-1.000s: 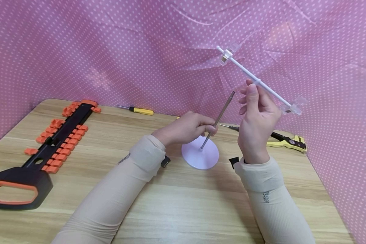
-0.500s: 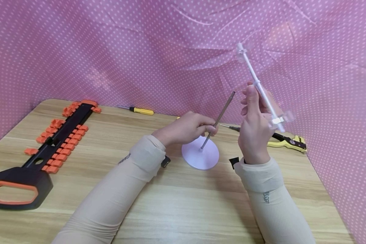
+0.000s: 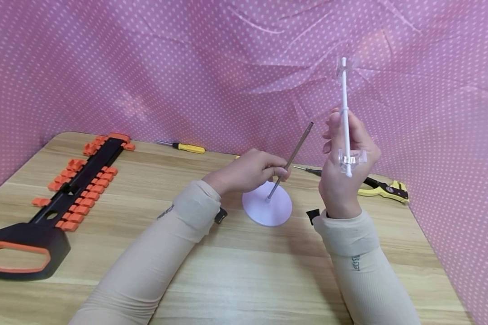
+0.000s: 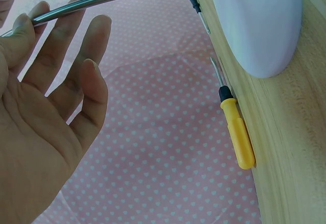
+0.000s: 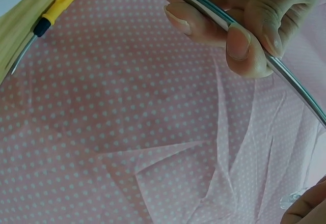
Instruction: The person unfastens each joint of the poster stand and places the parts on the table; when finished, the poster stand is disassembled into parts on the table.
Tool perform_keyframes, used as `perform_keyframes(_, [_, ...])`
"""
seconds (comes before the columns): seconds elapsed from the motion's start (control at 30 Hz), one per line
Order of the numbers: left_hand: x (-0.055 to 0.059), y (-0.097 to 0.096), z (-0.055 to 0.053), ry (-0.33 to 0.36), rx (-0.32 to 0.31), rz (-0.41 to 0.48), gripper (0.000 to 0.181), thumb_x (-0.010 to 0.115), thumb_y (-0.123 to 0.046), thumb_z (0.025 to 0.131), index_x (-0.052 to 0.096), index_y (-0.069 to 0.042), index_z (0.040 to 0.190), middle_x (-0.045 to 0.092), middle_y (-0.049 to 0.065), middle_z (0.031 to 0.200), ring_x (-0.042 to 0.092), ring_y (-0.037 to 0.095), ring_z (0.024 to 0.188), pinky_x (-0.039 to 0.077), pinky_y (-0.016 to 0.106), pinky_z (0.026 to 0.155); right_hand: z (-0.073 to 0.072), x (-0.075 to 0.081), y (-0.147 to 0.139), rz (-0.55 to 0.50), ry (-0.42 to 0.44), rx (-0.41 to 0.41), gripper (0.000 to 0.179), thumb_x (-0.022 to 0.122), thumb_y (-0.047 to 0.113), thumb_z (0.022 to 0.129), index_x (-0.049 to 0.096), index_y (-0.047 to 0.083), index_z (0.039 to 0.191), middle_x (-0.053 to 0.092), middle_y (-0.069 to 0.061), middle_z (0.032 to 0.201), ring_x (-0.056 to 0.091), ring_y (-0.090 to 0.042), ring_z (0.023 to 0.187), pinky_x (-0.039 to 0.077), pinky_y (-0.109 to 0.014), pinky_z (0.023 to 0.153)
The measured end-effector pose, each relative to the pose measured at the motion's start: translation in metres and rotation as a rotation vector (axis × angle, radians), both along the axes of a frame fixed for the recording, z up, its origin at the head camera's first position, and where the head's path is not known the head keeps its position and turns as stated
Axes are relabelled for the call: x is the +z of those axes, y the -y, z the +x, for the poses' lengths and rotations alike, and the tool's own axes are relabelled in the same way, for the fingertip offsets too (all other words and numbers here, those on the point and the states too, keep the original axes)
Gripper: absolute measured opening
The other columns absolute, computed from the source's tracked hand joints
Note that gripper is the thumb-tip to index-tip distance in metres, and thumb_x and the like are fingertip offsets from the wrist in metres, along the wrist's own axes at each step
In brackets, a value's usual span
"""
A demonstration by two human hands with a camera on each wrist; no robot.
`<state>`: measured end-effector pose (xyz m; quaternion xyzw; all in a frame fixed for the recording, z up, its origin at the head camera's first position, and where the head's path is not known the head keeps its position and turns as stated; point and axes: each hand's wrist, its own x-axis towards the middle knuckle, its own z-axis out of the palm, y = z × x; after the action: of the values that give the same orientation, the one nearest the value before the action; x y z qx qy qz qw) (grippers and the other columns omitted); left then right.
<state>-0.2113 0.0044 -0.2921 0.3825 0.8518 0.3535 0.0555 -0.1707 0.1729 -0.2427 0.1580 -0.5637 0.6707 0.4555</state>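
In the head view a thin metal rod (image 3: 301, 143) rises at a tilt from a round white base (image 3: 267, 211) on the table. My left hand (image 3: 248, 170) pinches the rod partway up; in the left wrist view its other fingers (image 4: 94, 40) are spread apart. To the right, my right hand (image 3: 334, 180) holds a white crossbar (image 3: 344, 95) near its middle, up in the air and apart from the rod's top. Clear plastic clips (image 3: 359, 156) sit near both ends of the crossbar. Right fingertips behind the crossbar are partly hidden.
A black rack with orange clips (image 3: 81, 210) lies along the table's left side. A yellow-handled screwdriver (image 3: 191, 148) is near the back edge. Yellow-and-black wire strippers (image 3: 386, 189) lie at the back right, near another dark tool's tip (image 3: 309, 170). Pink dotted cloth (image 3: 187, 67) hangs behind.
The crossbar has turned in my right hand from a diagonal to nearly upright in the head view, its lower end swinging left over the hand. My left hand, rod and base have stayed put.
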Motion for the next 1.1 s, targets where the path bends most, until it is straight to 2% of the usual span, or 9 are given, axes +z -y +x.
perform_keyframes(0.3, [-0.001, 0.0, 0.0, 0.002, 0.006, 0.004, 0.021, 0.059, -0.026, 0.109, 0.078, -0.02, 0.105, 0.078, -0.006, 0.101, 0.07, 0.012, 0.093, 0.053, 0.029, 0.081, -0.001, 0.002, 0.0, -0.025, 0.013, -0.006, 0.008, 0.071, 0.001, 0.099, 0.079, -0.001, 0.097, 0.072, -0.004, 0.083, 0.058, -0.013, 0.065, 0.044, -0.018, 0.051])
perform_keyframes(0.53, [0.0, 0.0, 0.001, 0.011, 0.007, 0.008, 0.021, 0.058, -0.025, 0.11, 0.078, -0.02, 0.105, 0.078, -0.006, 0.103, 0.071, 0.012, 0.094, 0.055, 0.03, 0.084, -0.001, 0.003, -0.001, -0.049, 0.043, -0.006, 0.007, 0.072, 0.002, 0.099, 0.079, 0.0, 0.098, 0.071, -0.004, 0.083, 0.059, -0.013, 0.066, 0.044, -0.018, 0.051])
perform_keyframes(0.7, [0.0, 0.0, 0.0, 0.016, -0.003, 0.016, 0.022, 0.058, -0.024, 0.11, 0.078, -0.017, 0.106, 0.079, -0.004, 0.105, 0.072, 0.013, 0.095, 0.056, 0.03, 0.086, -0.001, 0.003, -0.002, -0.02, 0.023, -0.012, 0.009, 0.07, 0.003, 0.1, 0.079, 0.001, 0.097, 0.072, -0.005, 0.085, 0.059, -0.012, 0.065, 0.044, -0.018, 0.051])
perform_keyframes(0.83, [0.0, 0.0, 0.0, 0.021, -0.007, 0.019, 0.022, 0.058, -0.024, 0.11, 0.078, -0.017, 0.105, 0.079, -0.004, 0.105, 0.072, 0.013, 0.095, 0.056, 0.03, 0.084, -0.002, 0.005, -0.006, 0.018, 0.02, -0.038, 0.011, 0.069, 0.004, 0.101, 0.079, 0.001, 0.098, 0.073, -0.004, 0.084, 0.059, -0.011, 0.064, 0.045, -0.017, 0.052])
perform_keyframes(1.1, [-0.001, 0.0, -0.001, 0.034, -0.002, 0.016, 0.021, 0.057, -0.025, 0.11, 0.078, -0.021, 0.105, 0.079, -0.006, 0.105, 0.072, 0.013, 0.096, 0.053, 0.028, 0.077, -0.002, 0.013, -0.015, -0.035, 0.074, 0.004, 0.009, 0.074, 0.004, 0.098, 0.081, -0.001, 0.1, 0.075, -0.006, 0.085, 0.058, -0.012, 0.064, 0.043, -0.017, 0.052])
